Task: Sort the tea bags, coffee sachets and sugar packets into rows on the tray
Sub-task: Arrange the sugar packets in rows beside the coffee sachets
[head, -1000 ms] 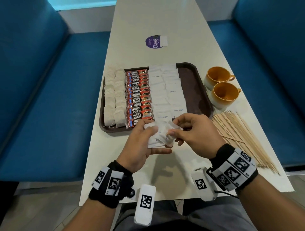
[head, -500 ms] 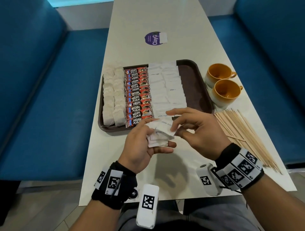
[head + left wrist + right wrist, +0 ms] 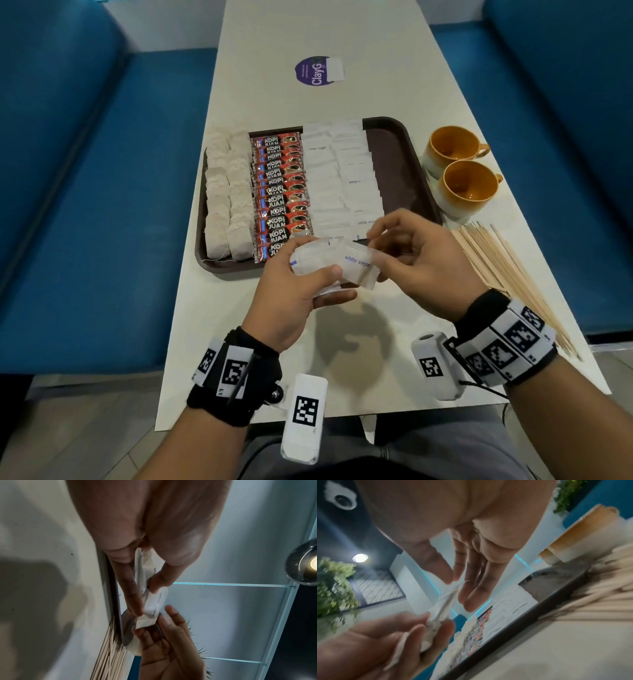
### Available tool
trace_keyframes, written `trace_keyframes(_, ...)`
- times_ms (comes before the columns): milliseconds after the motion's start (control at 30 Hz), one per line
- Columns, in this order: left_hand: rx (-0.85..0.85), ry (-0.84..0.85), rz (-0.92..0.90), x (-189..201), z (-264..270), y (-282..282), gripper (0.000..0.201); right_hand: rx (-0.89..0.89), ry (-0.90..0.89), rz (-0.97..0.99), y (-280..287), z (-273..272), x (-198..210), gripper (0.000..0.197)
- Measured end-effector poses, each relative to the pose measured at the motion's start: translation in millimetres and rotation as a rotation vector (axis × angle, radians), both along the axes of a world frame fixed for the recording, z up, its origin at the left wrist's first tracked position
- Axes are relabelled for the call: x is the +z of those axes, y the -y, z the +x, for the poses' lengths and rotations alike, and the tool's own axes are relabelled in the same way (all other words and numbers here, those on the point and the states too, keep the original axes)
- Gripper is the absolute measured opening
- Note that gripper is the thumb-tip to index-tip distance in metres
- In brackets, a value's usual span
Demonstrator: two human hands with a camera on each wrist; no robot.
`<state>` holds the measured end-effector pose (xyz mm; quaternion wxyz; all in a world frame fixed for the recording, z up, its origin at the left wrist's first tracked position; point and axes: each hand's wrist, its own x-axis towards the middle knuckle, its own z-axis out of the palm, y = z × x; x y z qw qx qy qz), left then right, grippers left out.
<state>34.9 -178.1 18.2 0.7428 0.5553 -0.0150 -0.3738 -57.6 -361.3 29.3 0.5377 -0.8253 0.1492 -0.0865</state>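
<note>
On the table [image 3: 274,342], the tray [image 3: 400,164] holds rows of tea bags [image 3: 226,198], coffee sachets [image 3: 281,195] and sugar packets [image 3: 339,178]. Just before it, the left hand [image 3: 291,291] clutches a small stack of sugar packets [image 3: 329,267]; the right hand [image 3: 418,263] pinches the top one's edge. They look light, thin and slippery, best taken by a corner.

The head view looks down along the table [image 3: 342,34]. Both wrist views look close along the fingers; all 3 share the tray [image 3: 404,144] edge and packets [image 3: 329,267].
</note>
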Motion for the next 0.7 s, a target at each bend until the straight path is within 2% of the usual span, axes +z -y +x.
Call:
trace_keyframes(67,-0.006,0.017,0.002,-2.6,0.3,0.1,0.045,0.003,-0.06,0.066,2.1,5.0,2.8,0.024)
trace_keyframes(133,-0.004,0.03,0.01,-5.1,1.6,0.2,0.044,0.02,-0.113,0.06,7.8,10.6,6.0,0.019)
trace_keyframes(267,0.049,-0.003,0.018,-11.0,7.5,-2.7,0.044,-0.095,-0.15,0.084,29.2,27.1,10.2,0.01)
trace_keyframes(367,0.05,-0.03,0.029,-15.9,11.5,-7.9,0.043,-0.132,-0.221,-0.045,45.5,44.5,8.7,0.01)
trace_keyframes(533,0.034,-0.078,0.041,-21.8,11.8,-13.9,0.037,-0.029,-0.402,-0.245,58.4,68.7,-10.2,0.008)
trace_keyframes(700,0.014,-0.105,0.046,-25.2,11.7,-15.4,0.039,-0.017,-0.45,-0.338,51.3,82.5,-20.5,0.007)
